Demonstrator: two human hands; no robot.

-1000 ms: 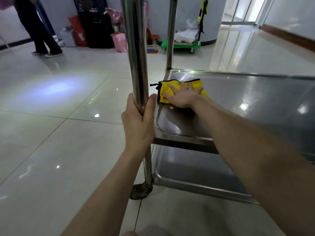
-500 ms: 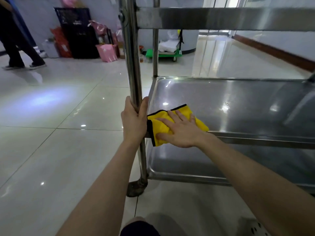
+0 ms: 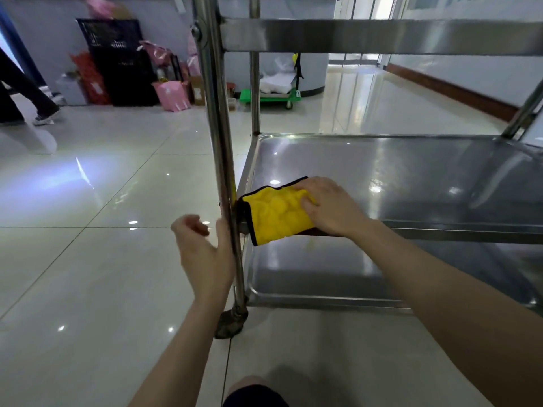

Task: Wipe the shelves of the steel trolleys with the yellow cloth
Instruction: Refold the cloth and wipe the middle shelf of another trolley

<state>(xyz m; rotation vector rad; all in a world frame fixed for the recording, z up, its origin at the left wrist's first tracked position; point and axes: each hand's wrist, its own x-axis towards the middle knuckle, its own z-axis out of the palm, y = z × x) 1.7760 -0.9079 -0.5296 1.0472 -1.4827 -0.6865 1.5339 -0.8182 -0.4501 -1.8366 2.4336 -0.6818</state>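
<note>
My right hand (image 3: 329,210) grips the bunched yellow cloth (image 3: 276,215) on the shelf (image 3: 411,177), the cloth's edge hanging over the rim. The steel post (image 3: 217,127) stands between my hands. My left hand (image 3: 202,251) is slack beside the post, holding nothing.

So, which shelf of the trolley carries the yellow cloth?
The middle shelf: the yellow cloth lies at its near left corner, under the right hand. The top shelf above and the bottom shelf below show none.
</note>
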